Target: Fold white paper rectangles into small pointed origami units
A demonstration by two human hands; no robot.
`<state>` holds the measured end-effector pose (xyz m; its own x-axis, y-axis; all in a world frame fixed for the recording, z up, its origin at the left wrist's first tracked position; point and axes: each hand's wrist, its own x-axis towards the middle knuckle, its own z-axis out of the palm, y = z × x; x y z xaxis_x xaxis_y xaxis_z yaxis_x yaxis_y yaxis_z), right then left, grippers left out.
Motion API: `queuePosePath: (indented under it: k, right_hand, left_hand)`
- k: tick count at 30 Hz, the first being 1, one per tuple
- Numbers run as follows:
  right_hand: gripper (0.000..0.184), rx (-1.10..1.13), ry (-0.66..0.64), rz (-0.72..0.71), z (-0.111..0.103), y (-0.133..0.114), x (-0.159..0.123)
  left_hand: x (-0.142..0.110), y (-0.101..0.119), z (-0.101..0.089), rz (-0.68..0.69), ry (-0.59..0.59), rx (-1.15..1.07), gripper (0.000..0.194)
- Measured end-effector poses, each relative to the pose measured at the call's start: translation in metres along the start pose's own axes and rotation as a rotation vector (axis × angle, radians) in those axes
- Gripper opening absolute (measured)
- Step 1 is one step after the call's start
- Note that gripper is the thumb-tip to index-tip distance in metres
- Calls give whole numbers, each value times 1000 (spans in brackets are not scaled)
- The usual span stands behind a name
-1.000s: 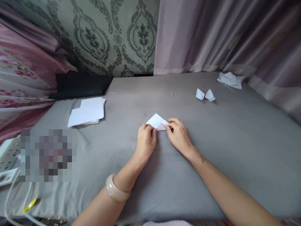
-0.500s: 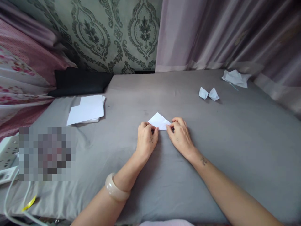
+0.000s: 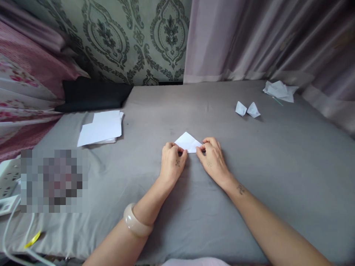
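Observation:
A small white sheet of paper (image 3: 188, 142), folded into a triangle with its peak pointing away from me, lies on the grey cloth (image 3: 210, 207). My left hand (image 3: 173, 160) pinches its left corner between thumb and fingers. At the right corner, my right hand (image 3: 212, 157) holds the paper in the same pinching grip. Both fingertips cover the corners, so those ends of the paper are hidden. A pale bangle (image 3: 136, 221) circles my left forearm.
Two folded paper shapes (image 3: 240, 109) stand at the back right. Beyond them lies a pile of white papers (image 3: 279, 89) beside a thin green stick (image 3: 277, 101). White sheets (image 3: 102, 127) are stacked at left, near a black folded item (image 3: 95, 95). A power strip (image 3: 9, 177) and cables sit at the left edge.
The flap at the paper's near edge, partly raised a second ago, now lies flat under my fingers. Both hands keep hold of the corners, and the view has shifted slightly.

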<state>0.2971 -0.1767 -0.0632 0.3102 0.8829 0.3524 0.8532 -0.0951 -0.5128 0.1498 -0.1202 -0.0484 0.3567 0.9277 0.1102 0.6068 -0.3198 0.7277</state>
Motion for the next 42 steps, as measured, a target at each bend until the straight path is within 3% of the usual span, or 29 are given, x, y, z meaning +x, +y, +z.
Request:
queuePosePath:
  k: [10, 16, 23, 29, 31, 33, 36, 42]
  right_hand:
    - [19, 6, 0, 8, 0, 1, 0]
    - [19, -106, -40, 19, -5, 0, 0]
    - [27, -104, -47, 36, -10, 6, -1]
    - [15, -61, -25, 31, -16, 12, -1]
    - [14, -76, -12, -16, -21, 5, -4]
    - [25, -102, -8, -99, -24, -8, -10]
    - [33, -77, -119, -224, -23, -31, -20]
    - [32, -146, -229, -208, -15, -48, -30]
  left_hand:
    - [-1, -8, 4, 47, 26, 8, 6]
    - [1, -6, 3, 45, -8, 11, 6]
    - [0, -4, 2, 160, -73, 65, 29]
    - [1, -9, 9, 186, -65, 96, 34]
    - [2, -9, 9, 183, -62, 114, 34]
    - [2, -9, 9, 182, -60, 127, 35]
    - [2, -8, 8, 184, -67, 145, 34]
    - [2, -9, 9, 185, -44, 152, 33]
